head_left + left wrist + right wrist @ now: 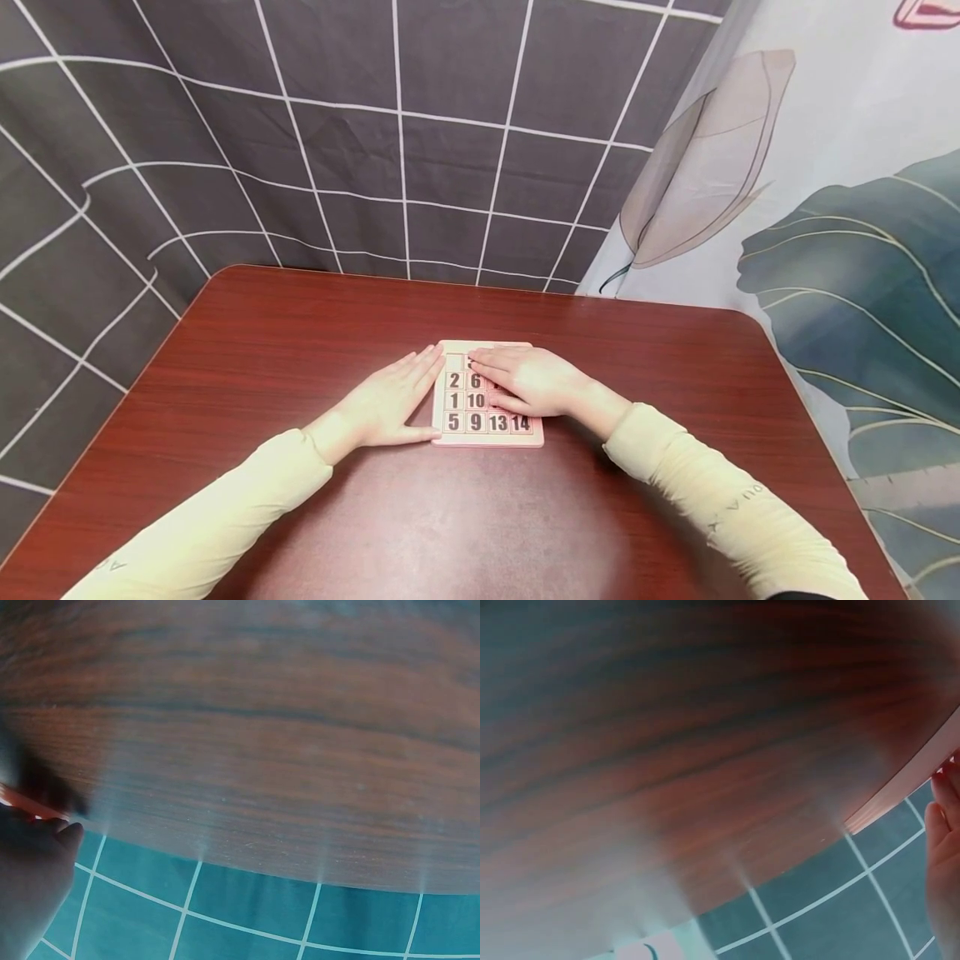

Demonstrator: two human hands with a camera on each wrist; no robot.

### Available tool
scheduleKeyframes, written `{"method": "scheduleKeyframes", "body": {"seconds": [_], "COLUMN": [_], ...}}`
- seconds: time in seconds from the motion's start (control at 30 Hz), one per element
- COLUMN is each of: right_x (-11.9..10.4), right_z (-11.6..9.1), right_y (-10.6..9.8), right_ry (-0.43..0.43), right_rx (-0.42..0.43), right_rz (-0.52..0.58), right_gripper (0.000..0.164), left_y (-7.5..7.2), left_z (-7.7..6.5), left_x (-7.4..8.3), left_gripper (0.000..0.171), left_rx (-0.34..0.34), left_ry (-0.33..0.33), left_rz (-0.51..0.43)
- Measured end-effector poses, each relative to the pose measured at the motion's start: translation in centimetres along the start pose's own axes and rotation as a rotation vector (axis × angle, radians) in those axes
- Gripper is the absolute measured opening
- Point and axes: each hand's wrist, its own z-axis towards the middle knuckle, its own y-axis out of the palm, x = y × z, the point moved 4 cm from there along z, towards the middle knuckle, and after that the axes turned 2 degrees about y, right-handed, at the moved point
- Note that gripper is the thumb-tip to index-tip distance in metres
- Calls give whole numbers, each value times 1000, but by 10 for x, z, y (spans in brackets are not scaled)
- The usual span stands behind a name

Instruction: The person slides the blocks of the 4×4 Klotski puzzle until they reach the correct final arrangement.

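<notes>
A pale pink-edged sliding number puzzle point(454, 422) lies flat on the brown table, its tiles printed with black numbers. The rows 2 and 6, 1 and 10, and 5, 9, 13, 14 are readable; an empty slot shows at its top left. My left hand point(393, 398) lies along the puzzle's left edge, fingers straight, thumb tip at the lower left corner. Over the upper right part my right hand point(536, 382) stretches its fingers across the tiles, hiding several of them. In the right wrist view the puzzle's side point(900, 784) appears beside the right hand point(946, 847).
The brown wooden table point(300, 333) has rounded far corners. Behind it hangs a dark curtain point(450, 158) with a white grid, and at the right a white curtain point(697, 167) with large leaf prints.
</notes>
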Motion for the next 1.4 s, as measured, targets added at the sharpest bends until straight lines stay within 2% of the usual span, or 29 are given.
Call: {"method": "scheduleKeyframes", "body": {"seconds": [0.27,0.6,0.9,1.2,1.4], "right_x": [-1,-32,-24,-10,-15], "right_z": [-6,1,11,22,18], "right_y": [1,-3,0,-3,-3], "right_ry": [-20,-150,-106,-62,-73], "right_rx": [19,74,8,13,8], "right_rz": [3,-40,-27,-47,-48], "right_gripper": [57,56,56,57,58], "left_y": [3,1,-1,-2,-2], "left_z": [-1,-2,-1,-1,-1], "left_x": [-2,-1,1,1,1], "left_gripper": [106,104,104,105,105], "left_rx": [-15,-17,-1,17,9], "left_ry": [-5,1,8,11,9], "left_rz": [3,8,7,-4,2]}}
